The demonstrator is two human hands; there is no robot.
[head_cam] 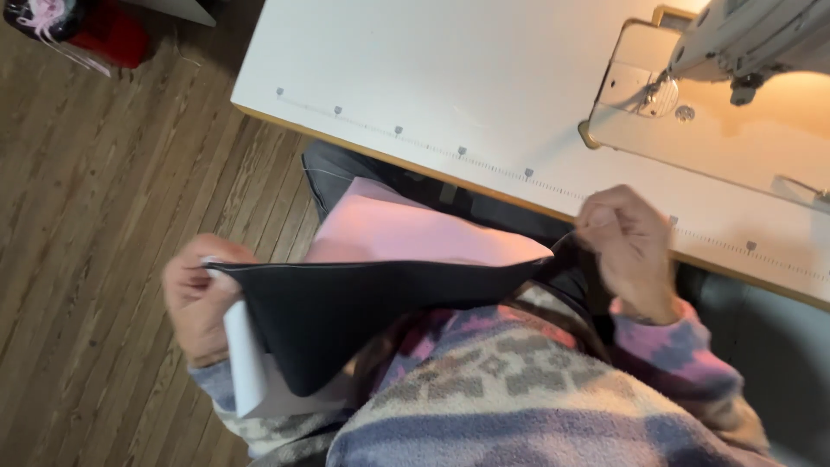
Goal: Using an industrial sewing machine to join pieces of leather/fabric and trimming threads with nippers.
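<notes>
Stretching a black cloth (346, 311) taut across the lap at centre frame, the left hand (201, 298) pinches one end and the right hand (629, 251) the other — both grips closed. Pink fabric (415, 232) lies behind it; the sewing machine (743, 39) waits upper right on the counter (432, 78).

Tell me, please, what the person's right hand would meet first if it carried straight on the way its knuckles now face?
Probably the front edge of the white sewing table. The right hand, pinching a corner of the black fabric piece, faces up and away toward that edge, though depth is unclear from this view.
</notes>
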